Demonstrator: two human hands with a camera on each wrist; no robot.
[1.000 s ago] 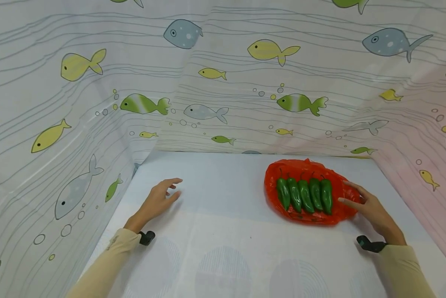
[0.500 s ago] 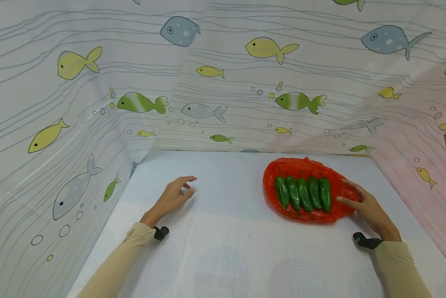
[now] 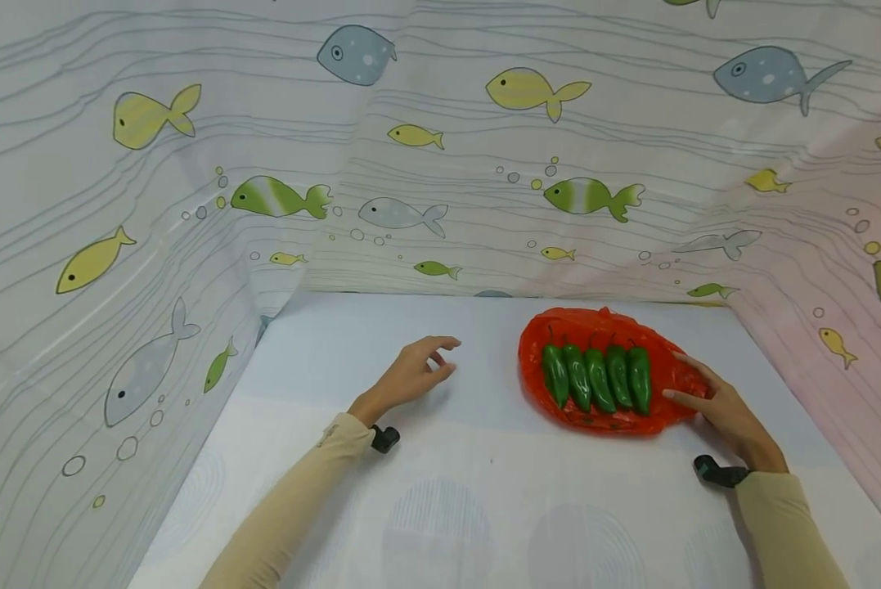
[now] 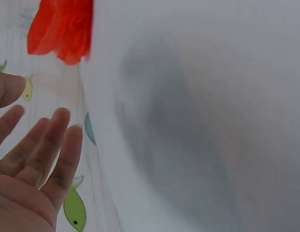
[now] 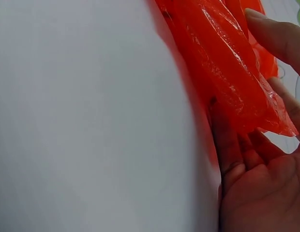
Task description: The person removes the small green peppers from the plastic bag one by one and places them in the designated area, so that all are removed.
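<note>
Several glossy green chili peppers (image 3: 598, 378) lie side by side in a row on a red plastic bag (image 3: 532, 384), stems toward the far wall. My right hand (image 3: 730, 417) is at the bag's right end. In the right wrist view its fingers (image 5: 231, 150) reach under the bag's edge, while the thumb stays apart from them. My left hand (image 3: 411, 372) hovers over the table left of the bag, thumb and fingers spread apart with nothing between them. The left wrist view shows that hand's fingers (image 4: 53, 145) short of the red bag (image 4: 63, 31).
A white table (image 3: 484, 499) with pale circle patterns carries the bag. Fabric walls (image 3: 440, 164) printed with fish stand at the back and on both sides. Each wrist wears a small black camera, such as the left wrist camera (image 3: 385, 439).
My left hand has moved right across the table, toward the bag. The right hand has stayed at the bag's right end, and the peppers have not moved on the bag.
</note>
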